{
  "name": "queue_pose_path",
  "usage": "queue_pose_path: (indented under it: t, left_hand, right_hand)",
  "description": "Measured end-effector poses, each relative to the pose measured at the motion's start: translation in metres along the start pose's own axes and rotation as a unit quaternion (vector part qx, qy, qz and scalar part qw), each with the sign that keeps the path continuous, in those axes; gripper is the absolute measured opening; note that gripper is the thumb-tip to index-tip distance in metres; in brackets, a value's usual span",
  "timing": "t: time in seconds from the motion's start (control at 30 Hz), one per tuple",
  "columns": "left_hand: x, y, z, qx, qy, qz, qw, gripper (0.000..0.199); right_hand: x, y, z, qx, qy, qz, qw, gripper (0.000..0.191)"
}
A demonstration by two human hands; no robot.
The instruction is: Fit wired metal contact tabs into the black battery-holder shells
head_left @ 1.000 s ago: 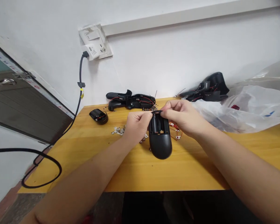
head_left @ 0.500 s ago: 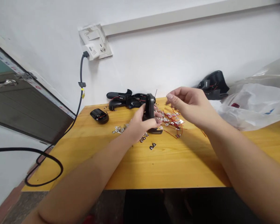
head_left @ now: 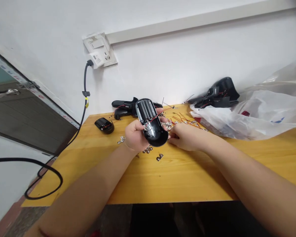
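Left grip (head_left: 136, 135) wrapped round black casing (head_left: 156, 134), hollow side showing, red wire (head_left: 153, 118) across it, and right grip (head_left: 186, 137) curled close by, contents impossible to tell!

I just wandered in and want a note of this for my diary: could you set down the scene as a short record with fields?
Left hand: holds a black casing, hollow side showing
Right hand: fingers curled, by the casing's near end; whether it grips anything is hidden
Work surface: wooden table
Loose parts: small metal pieces
Table's left: another casing
Table's right: translucent plastic bag
Wall: socket panel with white plug and black cable
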State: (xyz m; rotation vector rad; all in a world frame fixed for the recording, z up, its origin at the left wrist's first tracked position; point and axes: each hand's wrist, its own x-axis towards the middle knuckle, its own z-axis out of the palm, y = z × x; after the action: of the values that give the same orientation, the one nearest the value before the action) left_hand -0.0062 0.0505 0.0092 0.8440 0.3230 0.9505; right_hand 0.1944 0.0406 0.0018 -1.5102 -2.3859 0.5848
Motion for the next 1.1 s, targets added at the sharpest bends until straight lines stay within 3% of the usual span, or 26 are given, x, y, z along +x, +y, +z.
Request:
queue_pose_path:
  t: [0.13,0.27,0.33,0.5,0.6,0.73,0.83,0.97,1.03,1.1]
  left_hand:
    - [0.002,-0.002,-0.002,0.022,0.033,0.012,0.999,0.063]
    - [0.005,-0.003,-0.001,0.065,0.11,0.016,0.992,0.041]
    - [0.007,-0.004,0.0,0.081,0.138,0.021,0.987,0.036]
    - [0.008,-0.006,-0.002,0.103,0.149,0.04,0.983,0.034]
    - [0.007,-0.006,-0.004,0.108,0.147,0.04,0.982,0.029]
    - [0.007,-0.006,-0.001,0.127,0.138,0.048,0.981,0.03]
    - [0.008,-0.007,0.002,0.14,0.137,0.062,0.979,0.035]
    - [0.009,-0.012,0.001,0.19,0.156,0.078,0.966,0.035]
    - [0.011,-0.014,-0.002,0.234,0.167,0.101,0.952,0.032]
    - [0.012,-0.014,-0.004,0.272,0.175,0.12,0.938,0.03]
  right_hand:
    - [0.001,0.0,-0.014,0.015,0.001,0.003,1.0,0.02]
    - [0.003,-0.004,-0.026,0.1,0.142,0.035,0.984,0.014]
    - [0.004,-0.006,-0.027,0.137,0.172,0.038,0.975,0.015]
    - [0.005,-0.004,-0.022,0.212,0.172,0.012,0.962,0.018]
    - [0.005,0.001,-0.026,0.205,0.216,0.017,0.954,0.018]
    - [0.0,0.001,-0.038,0.239,0.346,0.043,0.906,0.017]
    - [-0.004,-0.008,-0.039,0.238,0.422,-0.032,0.874,0.011]
    - [-0.005,-0.02,-0.02,0.203,0.391,-0.201,0.875,0.015]
    - [-0.004,-0.025,-0.009,0.214,0.352,-0.217,0.885,0.016]
    - [-0.003,-0.029,-0.003,0.219,0.321,-0.171,0.905,0.014]
